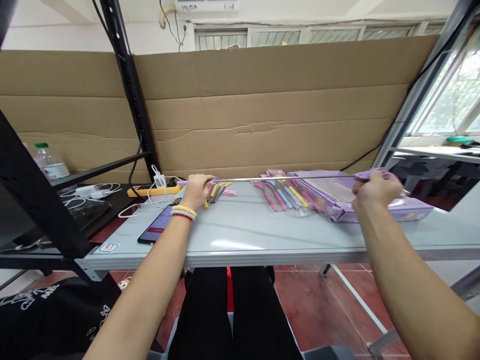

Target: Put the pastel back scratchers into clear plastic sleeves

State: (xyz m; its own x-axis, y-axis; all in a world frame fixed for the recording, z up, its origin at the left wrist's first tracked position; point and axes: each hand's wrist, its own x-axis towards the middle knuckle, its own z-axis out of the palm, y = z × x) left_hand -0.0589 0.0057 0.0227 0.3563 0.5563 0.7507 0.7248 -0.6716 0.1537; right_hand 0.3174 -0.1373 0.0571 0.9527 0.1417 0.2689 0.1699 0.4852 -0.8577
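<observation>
A long, thin silver rod [255, 179] with purple ends stretches level above the table between my two hands. My left hand [197, 191] is closed around its left end, beside several loose yellow, grey and blue sticks [216, 193]. Closed on the purple piece at the other end, my right hand [378, 190] is over a purple box [343, 215]. Plastic-wrapped pink, blue and yellow sticks [287, 196] lie at the box's left side. What exactly the rod is, I cannot make out.
A phone [154, 229] lies beneath my left forearm, near a white charger and cable [159, 179]. A small pink item [229, 193] is on the white table [232, 230]. Cardboard [270, 110] stands behind, with black metal posts [129, 85] at left.
</observation>
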